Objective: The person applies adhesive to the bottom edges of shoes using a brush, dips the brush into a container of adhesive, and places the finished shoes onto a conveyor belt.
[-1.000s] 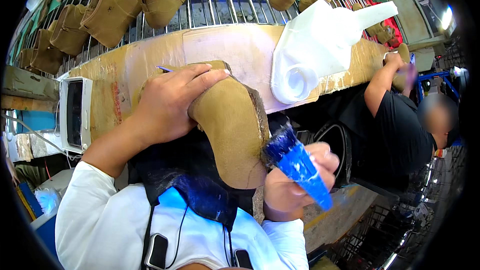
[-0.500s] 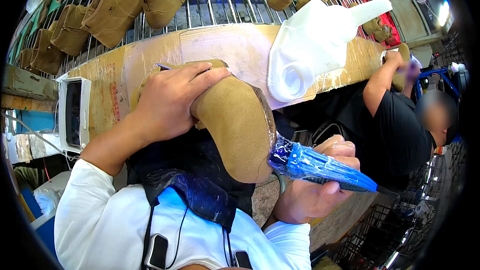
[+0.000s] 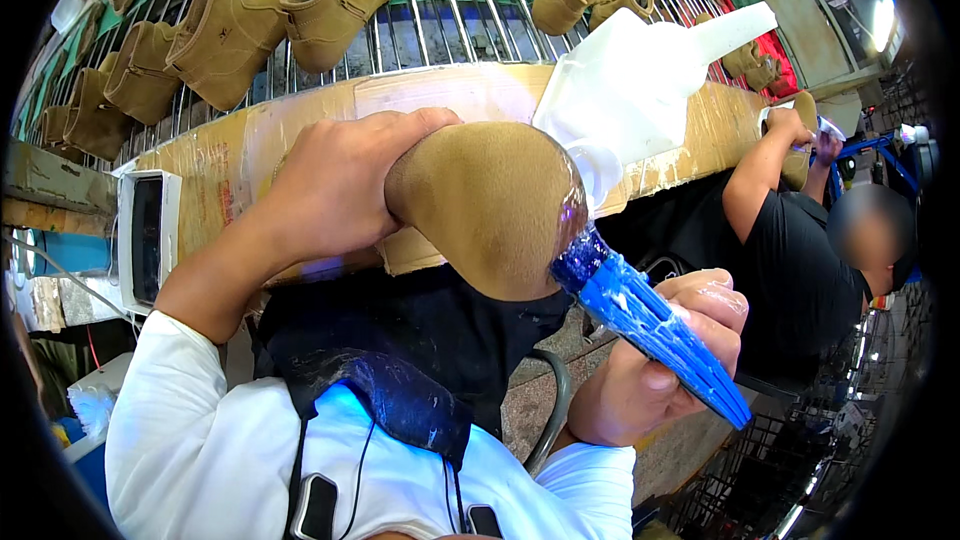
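My left hand [image 3: 345, 180] is wrapped round a tan boot [image 3: 490, 215], its rounded toe turned toward me and to the right. Part of the boot behind the fingers is hidden. A wet, shiny patch runs along the boot's right edge. My right hand [image 3: 665, 365] grips a brush [image 3: 650, 315] with a blue handle smeared with whitish residue. The brush's dark blue head meets the wet edge near the toe. Behind the boot, a white translucent plastic container [image 3: 625, 90] with a long spout sits on the cardboard-covered bench [image 3: 225, 155].
Several tan boots [image 3: 225, 45] stand on a metal bar rack [image 3: 440, 15] beyond the bench. A white-framed device [image 3: 150, 235] with a dark panel is at the left. On the right, a co-worker in black [image 3: 800, 260] handles a similar tan shoe.
The boot has tilted and risen, its toe now farther from me. My right hand and brush have shifted slightly right, with the brush head still against the boot's edge.
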